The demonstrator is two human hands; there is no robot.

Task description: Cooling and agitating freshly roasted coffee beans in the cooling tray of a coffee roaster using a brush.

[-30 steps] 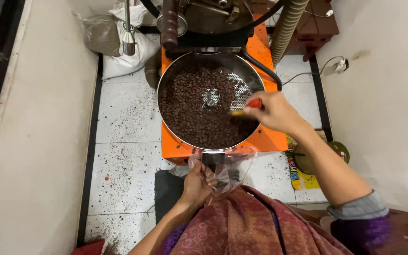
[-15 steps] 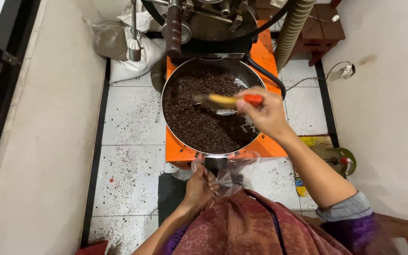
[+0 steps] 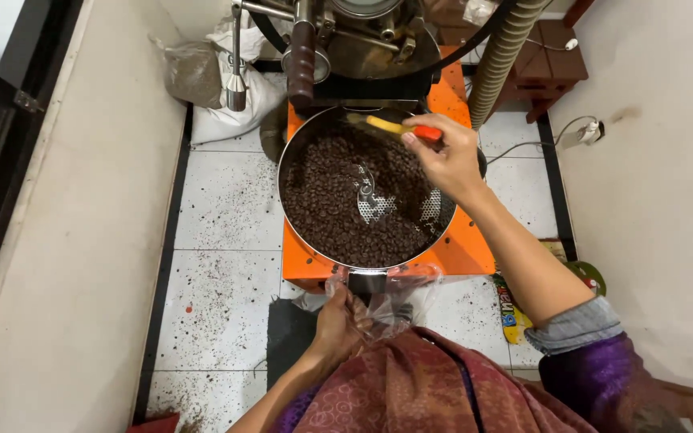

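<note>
A round metal cooling tray (image 3: 298,152) full of dark roasted coffee beans (image 3: 326,200) sits on an orange machine base (image 3: 463,252). My right hand (image 3: 443,160) holds a small brush with a yellow and orange handle (image 3: 399,127) over the tray's far rim. A bare perforated patch (image 3: 431,204) shows beside the stirring arm (image 3: 362,192). My left hand (image 3: 338,321) grips a clear plastic bag (image 3: 391,297) under the tray's front chute (image 3: 366,281).
The roaster drum with a dark wooden handle (image 3: 302,56) and a ribbed hose (image 3: 503,56) stands behind the tray. Sacks (image 3: 202,80) lie at the back left. White tiles (image 3: 218,273) are speckled with spilled beans. A wall socket (image 3: 587,132) is at right.
My right hand has carried the brush from the tray's right side across to its far rim. The left hand stays on the bag at the chute. More bare mesh shows in the tray.
</note>
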